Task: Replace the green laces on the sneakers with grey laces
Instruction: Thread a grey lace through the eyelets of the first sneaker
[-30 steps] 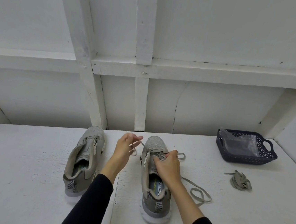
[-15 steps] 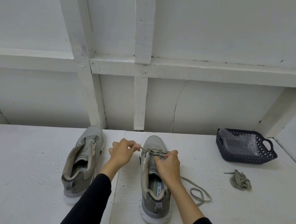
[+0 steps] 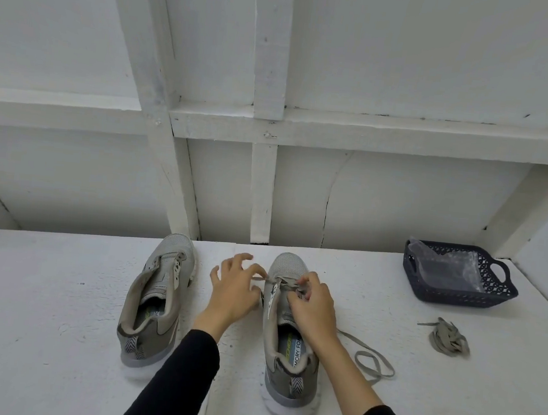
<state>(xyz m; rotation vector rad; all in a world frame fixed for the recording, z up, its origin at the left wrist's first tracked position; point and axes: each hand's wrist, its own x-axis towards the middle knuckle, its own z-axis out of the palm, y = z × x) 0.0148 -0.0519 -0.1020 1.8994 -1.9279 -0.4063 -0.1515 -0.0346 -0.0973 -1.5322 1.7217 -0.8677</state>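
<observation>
The lace I'm working runs across the front eyelets of the right-hand sneaker, which stands on the white tabletop toe toward the wall. Its colour reads as a dull grey-green, and I can't say for sure whether it is the old lace or the new one. One tail trails off the shoe's outer side and loops loose on the table at.

My right hand sits over the tongue, fingers curled in and pinching the lace at the eyelets. My left hand is just beside the shoe's inner edge, fingers spread and relaxed; the short free end of the lace lies at its fingertips, but I can't see a firm grasp there.

I judge this shoe is mid-threading at the lowest rows. The next move calls for the left hand to take that free end cleanly and feed or draw it through the next eyelet while the right steadies the shoe.

Further out, the other sneaker stands to the left with no lace visible in it. A bundled lace lies well to the right, near a dark basket holding clear plastic
</observation>
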